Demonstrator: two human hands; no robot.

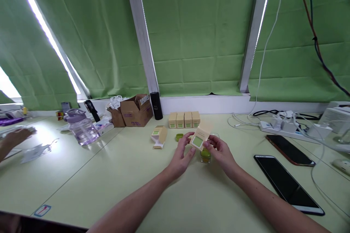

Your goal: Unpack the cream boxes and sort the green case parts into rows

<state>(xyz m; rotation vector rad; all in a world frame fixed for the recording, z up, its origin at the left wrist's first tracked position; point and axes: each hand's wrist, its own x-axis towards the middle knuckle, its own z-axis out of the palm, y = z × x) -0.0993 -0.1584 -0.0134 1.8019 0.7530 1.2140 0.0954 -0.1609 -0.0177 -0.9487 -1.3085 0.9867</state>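
Between my two hands is a small beige box (200, 137) with a green label, tilted above the table. My left hand (180, 156) grips its left side between thumb and fingers. My right hand (221, 152) pinches its right edge. Just under the box stands a small glass jar (205, 156) with green on top, partly hidden by the box and my right hand. A green lid-like ring (179, 137) lies left of the box. Farther left, an opened beige carton (159, 137) rests on its side. Behind, several closed beige boxes (184, 120) stand in a row.
A cardboard box (136, 111), a black cylinder (156, 105) and a purple water jug (82, 127) stand at the back left. Two phones (288, 184) and a power strip (290, 131) with cables lie right. Another person's hand (18, 138) is at far left.
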